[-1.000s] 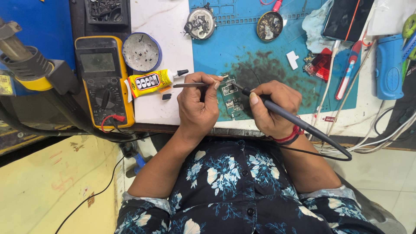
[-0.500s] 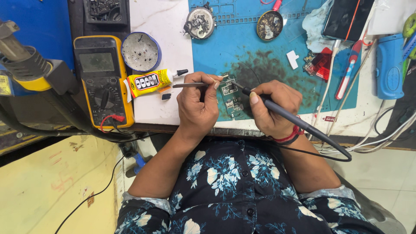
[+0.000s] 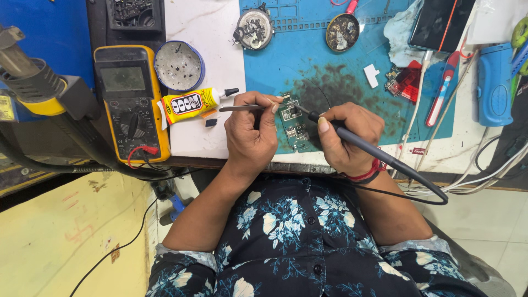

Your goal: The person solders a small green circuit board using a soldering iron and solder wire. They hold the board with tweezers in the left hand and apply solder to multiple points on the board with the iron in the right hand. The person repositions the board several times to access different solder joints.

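Green circuit board [image 3: 293, 124] lies on the blue mat [image 3: 352, 82] at the counter's near edge, between both hands. The left hand [image 3: 250, 135] pinches tweezers [image 3: 242, 108] closed over the board's top corner; the right hand [image 3: 346, 137] is clamped round a soldering iron [image 3: 379, 157], tip at the board. Soldering looks underway; the next touch needs a steady tip and a firmly pinned part.

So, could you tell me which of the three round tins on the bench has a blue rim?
The round tin beside the yellow multimeter, on the white surface. The other two, tin and tin, sit on the blue mat, with no blue rims.
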The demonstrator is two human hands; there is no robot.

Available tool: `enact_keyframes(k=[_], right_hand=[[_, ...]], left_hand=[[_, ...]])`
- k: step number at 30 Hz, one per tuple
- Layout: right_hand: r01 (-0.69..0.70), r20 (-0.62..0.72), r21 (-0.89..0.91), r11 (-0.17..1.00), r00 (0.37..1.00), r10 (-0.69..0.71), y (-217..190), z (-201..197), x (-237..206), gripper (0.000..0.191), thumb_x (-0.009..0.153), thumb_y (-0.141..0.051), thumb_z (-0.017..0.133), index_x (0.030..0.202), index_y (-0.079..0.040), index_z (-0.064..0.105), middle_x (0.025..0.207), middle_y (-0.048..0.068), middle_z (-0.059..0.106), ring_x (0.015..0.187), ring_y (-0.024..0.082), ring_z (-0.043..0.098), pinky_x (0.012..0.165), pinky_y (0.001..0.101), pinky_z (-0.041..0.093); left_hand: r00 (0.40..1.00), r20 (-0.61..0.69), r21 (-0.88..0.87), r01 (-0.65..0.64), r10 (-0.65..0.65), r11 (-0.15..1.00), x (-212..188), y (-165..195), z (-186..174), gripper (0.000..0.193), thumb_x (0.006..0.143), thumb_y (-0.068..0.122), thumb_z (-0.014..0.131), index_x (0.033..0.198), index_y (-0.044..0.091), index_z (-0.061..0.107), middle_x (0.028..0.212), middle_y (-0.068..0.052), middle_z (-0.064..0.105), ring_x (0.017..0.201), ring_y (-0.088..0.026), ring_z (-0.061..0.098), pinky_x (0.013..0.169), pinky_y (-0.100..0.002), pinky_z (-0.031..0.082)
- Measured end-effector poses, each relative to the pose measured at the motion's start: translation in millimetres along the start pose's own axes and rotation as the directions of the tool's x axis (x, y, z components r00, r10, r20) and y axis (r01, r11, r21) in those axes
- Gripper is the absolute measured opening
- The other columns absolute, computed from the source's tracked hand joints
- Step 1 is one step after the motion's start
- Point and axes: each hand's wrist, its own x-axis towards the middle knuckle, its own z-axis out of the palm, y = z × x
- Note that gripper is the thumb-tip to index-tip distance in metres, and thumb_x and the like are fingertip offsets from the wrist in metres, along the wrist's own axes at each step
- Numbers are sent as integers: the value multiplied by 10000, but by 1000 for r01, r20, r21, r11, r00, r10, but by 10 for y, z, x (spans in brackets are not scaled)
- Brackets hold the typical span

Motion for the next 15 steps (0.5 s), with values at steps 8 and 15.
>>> enact_keyframes(k=[8,15], right_hand=[[28,0,0,1000,1000,-28,11,3,4,100,956,-66,709,893,-12,653,761,96,641,641,231,606,573,315,429],[32,9,7,999,999,-32,13,0,-1,101,943,-61,708,879,-12,647,754,96,637,638,235,605,570,316,427]], left_hand=[[1000,-5,9,8,-8,1000,1,3,1,171,1072,-30,596,1158,33,463,1052,-139,745,790,-72,666,693,-227,548],[1000,-4,11,4,-4,1000,-2,3,-1,172,1074,-32,592,1162,33,459,1054,-143,744,783,-74,659,688,-227,543]])
